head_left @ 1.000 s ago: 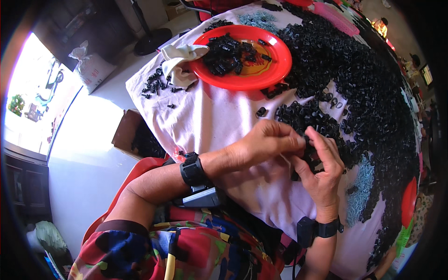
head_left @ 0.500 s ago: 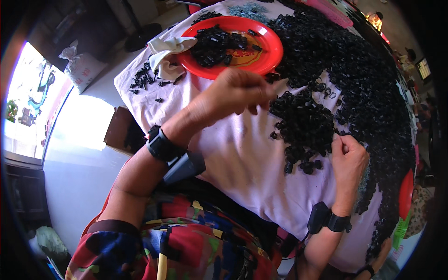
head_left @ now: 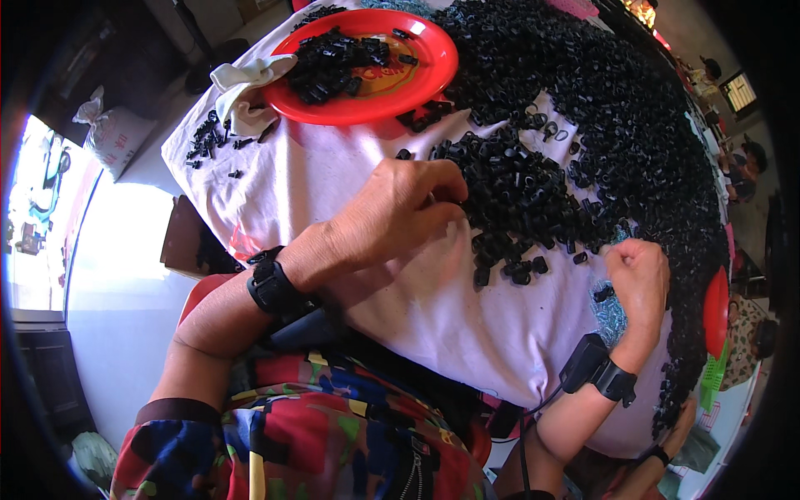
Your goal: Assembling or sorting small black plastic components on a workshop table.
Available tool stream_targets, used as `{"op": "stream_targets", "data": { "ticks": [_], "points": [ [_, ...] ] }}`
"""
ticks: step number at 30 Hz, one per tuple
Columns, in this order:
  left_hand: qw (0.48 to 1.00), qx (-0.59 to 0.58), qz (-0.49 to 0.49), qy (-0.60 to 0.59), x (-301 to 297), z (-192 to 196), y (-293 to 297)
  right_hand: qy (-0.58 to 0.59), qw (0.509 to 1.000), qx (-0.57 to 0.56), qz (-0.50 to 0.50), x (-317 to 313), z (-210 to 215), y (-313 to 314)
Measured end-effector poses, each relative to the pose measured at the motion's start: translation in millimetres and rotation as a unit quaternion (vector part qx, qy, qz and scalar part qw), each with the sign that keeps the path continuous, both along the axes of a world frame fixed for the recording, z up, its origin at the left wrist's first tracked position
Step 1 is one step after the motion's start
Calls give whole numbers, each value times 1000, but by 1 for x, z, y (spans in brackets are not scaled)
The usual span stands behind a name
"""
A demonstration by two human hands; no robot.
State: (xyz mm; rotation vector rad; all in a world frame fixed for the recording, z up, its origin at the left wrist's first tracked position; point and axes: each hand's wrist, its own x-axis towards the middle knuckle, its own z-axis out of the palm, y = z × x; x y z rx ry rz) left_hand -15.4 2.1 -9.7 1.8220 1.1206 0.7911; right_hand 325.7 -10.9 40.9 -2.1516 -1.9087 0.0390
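A loose pile of small black plastic parts [head_left: 521,187] lies on the pale cloth-covered table. At the left edge of this pile is my left hand [head_left: 408,200], its fingers bent and the thumb apart from the forefinger. I see nothing between them. One black part [head_left: 404,155] lies just beyond its knuckles. My right hand [head_left: 640,275] is closed at the pile's right side, fingertips pressed together; what they hold, if anything, is hidden. A patch of small bluish pieces [head_left: 610,321] lies beside the right wrist.
A red plate [head_left: 446,71] with black parts stands at the far left, a white glove-like cloth [head_left: 242,100] against its rim. Small black pegs [head_left: 208,140] lie nearby. A wide black heap [head_left: 642,125] covers the table's right side. Another person's forearm [head_left: 679,433] shows at lower right.
My left hand has moved lower and left in the picture, its thumb now apart from the forefinger. My right hand stays closed, slightly farther right. The view has shifted, and the plate appears farther left.
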Motion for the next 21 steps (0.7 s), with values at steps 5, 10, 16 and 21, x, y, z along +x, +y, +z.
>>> {"op": "stream_targets", "data": {
  "ticks": [5,10,16,21],
  "points": [
    [998,-39,-41,-36,3,-3,-4,112,987,-113,16,11,-7,1],
    [999,-5,25,-23,-5,-6,1,76,994,-72,-17,9,4,-2],
    [990,72,115,39,-25,1,14,115,981,-156,11,22,-4,-4],
    [999,3,37,23,-23,5,10,98,985,-140,32,0,-4,3]
  ]
}}
